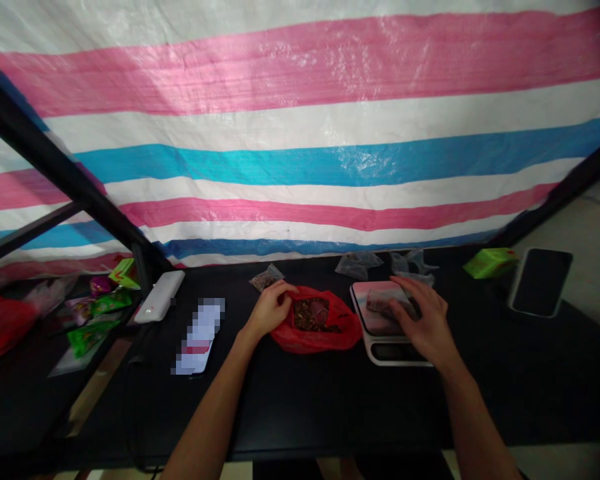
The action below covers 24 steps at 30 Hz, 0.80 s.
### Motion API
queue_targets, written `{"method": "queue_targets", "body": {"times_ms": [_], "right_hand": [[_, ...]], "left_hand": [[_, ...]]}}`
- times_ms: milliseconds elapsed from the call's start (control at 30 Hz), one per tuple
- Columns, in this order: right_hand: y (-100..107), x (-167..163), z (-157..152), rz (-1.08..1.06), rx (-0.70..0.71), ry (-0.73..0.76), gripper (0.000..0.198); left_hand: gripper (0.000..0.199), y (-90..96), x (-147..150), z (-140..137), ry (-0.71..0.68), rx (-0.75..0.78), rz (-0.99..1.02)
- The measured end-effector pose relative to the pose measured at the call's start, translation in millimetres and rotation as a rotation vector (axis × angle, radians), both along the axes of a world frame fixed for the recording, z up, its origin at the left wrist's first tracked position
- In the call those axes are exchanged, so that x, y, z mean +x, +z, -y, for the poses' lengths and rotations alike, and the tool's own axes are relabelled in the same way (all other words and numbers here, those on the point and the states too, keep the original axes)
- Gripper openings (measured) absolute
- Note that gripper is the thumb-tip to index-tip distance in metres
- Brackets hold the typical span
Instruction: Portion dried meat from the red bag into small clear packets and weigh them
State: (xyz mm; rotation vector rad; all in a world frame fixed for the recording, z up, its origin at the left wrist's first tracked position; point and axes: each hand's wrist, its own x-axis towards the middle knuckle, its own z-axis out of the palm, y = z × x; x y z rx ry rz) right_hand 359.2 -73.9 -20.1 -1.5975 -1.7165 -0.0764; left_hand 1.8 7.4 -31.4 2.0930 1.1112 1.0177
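Left hand (271,309) in a pinch on red bag (313,340); right hand (426,319), grip unclear, over partly hidden scale (380,325)

Dim black tabletop (300,407) — striped sheet (280,163) brighter, glare patches across it; phone screen (200,337) pixelated, top-right corner darkened.

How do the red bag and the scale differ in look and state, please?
The red bag is crumpled plastic, while the scale is flat and straight-edged with a pale frame. The red bag lies open around brown bits, whereas the scale has a dark display strip. The left hand is at the red bag's rim; the right hand is over the scale. Both rest on the black table.
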Motion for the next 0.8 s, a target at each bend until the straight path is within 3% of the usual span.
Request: {"method": "queue_targets", "body": {"times_ms": [100,367,633,800], "right_hand": [[-1,1,3,-0.099,0.118,-0.088,0.036],[-4,7,11,-0.134,0.196,-0.155,0.027],[-13,7,10,-0.109,0.02,-0.12,0.038],[-16,11,11,-0.111,-0.02,-0.133,0.04]], "left_hand": [[0.034,-1.7,0,-1,-0.006,0.003,-0.008],[0.03,-2.2,3,2,-0.012,-0.008,-0.016],[0.03,-11.9,5,-3,0.024,-0.033,0.094],[0.03,-11.1,7,-1,0.046,-0.047,0.109]]}}
